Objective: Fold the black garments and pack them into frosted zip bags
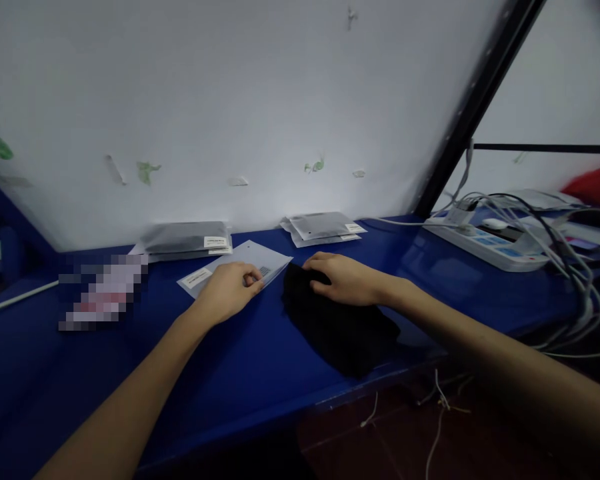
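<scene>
My left hand [233,288] is closed on the near edge of a frosted plastic bag [247,257], pinching it between thumb and fingers. The bag lies on the blue table with a white label at its left end, and its open-looking right end points to a folded black cloth [345,333]. My right hand [343,277] grips the upper part of that cloth, fingers bent over it. One corner of the cloth touches or nearly touches the bag's right tip. What kind of cloth item it is, I cannot tell.
Behind, against the white wall, lie a stack of filled bags [185,239] and a smaller stack [325,228]. A pixelated item [107,290] is at the left. To the right are a power strip [485,247] and tangled cables [575,280]. The blue table's front edge [280,417] runs nearby.
</scene>
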